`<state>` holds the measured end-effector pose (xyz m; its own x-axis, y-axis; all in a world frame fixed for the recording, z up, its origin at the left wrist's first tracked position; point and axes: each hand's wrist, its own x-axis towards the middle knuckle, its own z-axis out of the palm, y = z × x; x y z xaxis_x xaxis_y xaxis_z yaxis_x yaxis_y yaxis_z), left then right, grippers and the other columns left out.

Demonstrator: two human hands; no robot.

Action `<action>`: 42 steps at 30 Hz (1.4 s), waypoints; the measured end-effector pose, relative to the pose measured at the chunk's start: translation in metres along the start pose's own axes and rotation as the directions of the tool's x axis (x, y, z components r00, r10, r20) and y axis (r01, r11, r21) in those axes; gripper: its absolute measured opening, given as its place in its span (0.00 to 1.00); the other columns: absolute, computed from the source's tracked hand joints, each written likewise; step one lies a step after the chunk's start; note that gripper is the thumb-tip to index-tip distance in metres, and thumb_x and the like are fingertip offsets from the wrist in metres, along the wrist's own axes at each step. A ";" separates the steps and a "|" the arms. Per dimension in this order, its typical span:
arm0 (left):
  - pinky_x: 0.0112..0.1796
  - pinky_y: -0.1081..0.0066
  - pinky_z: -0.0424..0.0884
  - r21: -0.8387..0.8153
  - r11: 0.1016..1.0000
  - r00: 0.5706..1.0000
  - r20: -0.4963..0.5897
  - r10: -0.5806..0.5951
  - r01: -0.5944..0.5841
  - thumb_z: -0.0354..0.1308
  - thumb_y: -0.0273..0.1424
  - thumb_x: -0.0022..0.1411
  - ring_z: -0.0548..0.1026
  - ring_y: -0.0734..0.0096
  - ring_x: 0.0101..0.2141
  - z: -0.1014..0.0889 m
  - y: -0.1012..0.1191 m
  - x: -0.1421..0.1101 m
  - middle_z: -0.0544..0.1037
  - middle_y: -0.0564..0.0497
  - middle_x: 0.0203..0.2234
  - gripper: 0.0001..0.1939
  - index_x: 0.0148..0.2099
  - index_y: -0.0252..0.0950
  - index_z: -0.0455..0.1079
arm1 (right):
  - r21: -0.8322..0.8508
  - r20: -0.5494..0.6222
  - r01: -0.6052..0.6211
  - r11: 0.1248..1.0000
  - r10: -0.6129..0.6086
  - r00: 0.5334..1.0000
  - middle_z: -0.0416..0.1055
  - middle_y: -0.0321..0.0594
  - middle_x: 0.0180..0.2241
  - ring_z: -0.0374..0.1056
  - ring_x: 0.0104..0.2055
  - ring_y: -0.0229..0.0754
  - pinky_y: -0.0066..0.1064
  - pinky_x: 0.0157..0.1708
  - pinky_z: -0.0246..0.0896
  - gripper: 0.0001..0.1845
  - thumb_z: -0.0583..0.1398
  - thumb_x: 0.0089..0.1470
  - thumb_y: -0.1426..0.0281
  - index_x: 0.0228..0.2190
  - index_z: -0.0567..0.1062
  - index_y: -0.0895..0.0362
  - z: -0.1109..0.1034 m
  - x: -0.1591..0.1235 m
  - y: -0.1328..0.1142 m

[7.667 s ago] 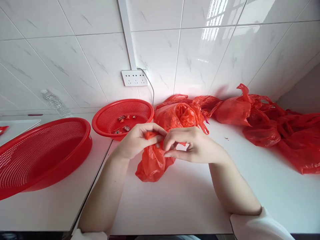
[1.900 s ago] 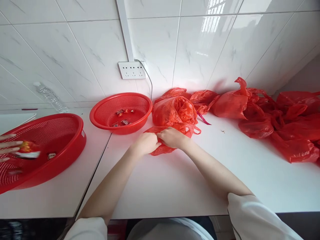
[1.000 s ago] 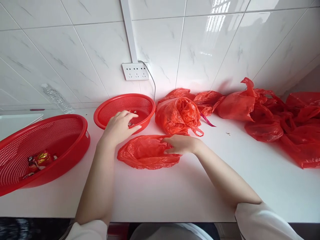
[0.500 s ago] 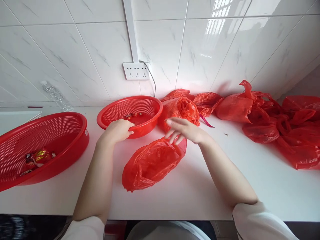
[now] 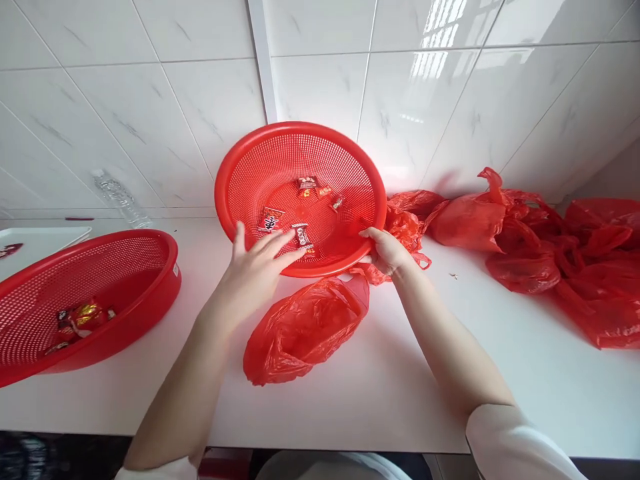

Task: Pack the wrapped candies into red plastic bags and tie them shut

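Note:
A round red plastic colander (image 5: 300,131) is raised and tilted toward me, its far side up against the tiled wall. Several small wrapped snacks (image 5: 302,235) lie scattered on its bottom. My right hand (image 5: 387,251) grips the rim at the lower right, thumb inside. With fingers spread, my left hand (image 5: 255,273) reaches over the near left rim, close to the snacks, and nothing shows in its grasp. Below the colander an opened red plastic bag (image 5: 285,333) lies on the white table (image 5: 400,387), its mouth facing up.
A larger red colander (image 5: 155,267) holding several wrapped snacks stands at the left. Behind it are a clear plastic bottle (image 5: 120,200) and a white tray (image 5: 45,235). Filled red bags (image 5: 575,267) are heaped along the right.
The smaller colander has been lifted and tilted toward me, covering the wall socket. My right hand has closed on its rim, and my left hand has moved right with fingers spread.

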<state>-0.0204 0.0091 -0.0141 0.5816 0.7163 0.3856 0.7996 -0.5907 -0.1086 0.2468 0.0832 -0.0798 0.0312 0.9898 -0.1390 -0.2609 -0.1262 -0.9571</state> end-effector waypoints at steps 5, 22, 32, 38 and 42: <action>0.41 0.54 0.69 0.079 0.969 0.967 0.085 -0.239 0.233 0.56 0.52 0.59 0.73 0.53 0.39 -0.016 0.056 -0.055 0.75 0.42 0.39 0.25 0.50 0.42 0.75 | 0.051 -0.036 0.056 0.997 -0.055 0.998 0.78 0.37 0.30 0.73 0.25 0.41 0.30 0.19 0.72 0.11 0.59 0.46 0.72 0.36 0.72 0.55 -0.011 0.000 -0.008; 0.35 0.67 0.71 -0.934 -0.150 0.529 0.311 -0.790 0.324 0.71 0.35 0.39 0.76 0.67 0.30 0.126 -0.047 -0.018 0.79 0.50 0.29 0.19 0.35 0.35 0.74 | -0.134 -0.084 0.274 0.952 -0.286 0.954 0.76 0.37 0.33 0.74 0.32 0.44 0.35 0.27 0.72 0.15 0.60 0.47 0.66 0.39 0.72 0.53 -0.014 -0.033 -0.009; 0.31 0.73 0.70 -0.913 -0.297 0.521 0.404 -0.752 0.279 0.70 0.25 0.36 0.76 0.71 0.30 0.136 -0.052 -0.036 0.77 0.53 0.31 0.27 0.43 0.35 0.73 | -0.573 -0.088 0.471 0.670 -0.622 0.778 0.74 0.38 0.36 0.68 0.36 0.43 0.38 0.37 0.66 0.09 0.57 0.49 0.69 0.35 0.71 0.56 -0.034 -0.024 0.022; 0.36 0.68 0.74 -0.914 -0.399 0.360 0.395 -0.845 0.067 0.56 0.21 0.43 0.80 0.65 0.37 0.133 -0.047 -0.037 0.79 0.49 0.33 0.27 0.49 0.37 0.63 | -0.581 -0.072 0.508 0.636 -0.662 0.746 0.72 0.38 0.32 0.66 0.35 0.44 0.37 0.38 0.65 0.05 0.58 0.52 0.66 0.30 0.70 0.54 -0.041 -0.025 0.031; 0.31 0.72 0.72 -0.905 -0.418 0.290 0.421 -0.860 0.073 0.56 0.21 0.44 0.78 0.70 0.30 0.140 -0.047 -0.037 0.78 0.50 0.30 0.24 0.46 0.36 0.64 | -0.640 -0.046 0.516 0.569 -0.699 0.714 0.68 0.36 0.25 0.64 0.30 0.44 0.38 0.36 0.66 0.09 0.60 0.51 0.64 0.23 0.67 0.53 -0.046 -0.036 0.038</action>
<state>-0.0583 0.0618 -0.1515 -0.4559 0.8716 -0.1804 -0.4282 -0.0371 0.9029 0.2795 0.0392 -0.1231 0.2491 0.7915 0.5580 0.4848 0.3969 -0.7794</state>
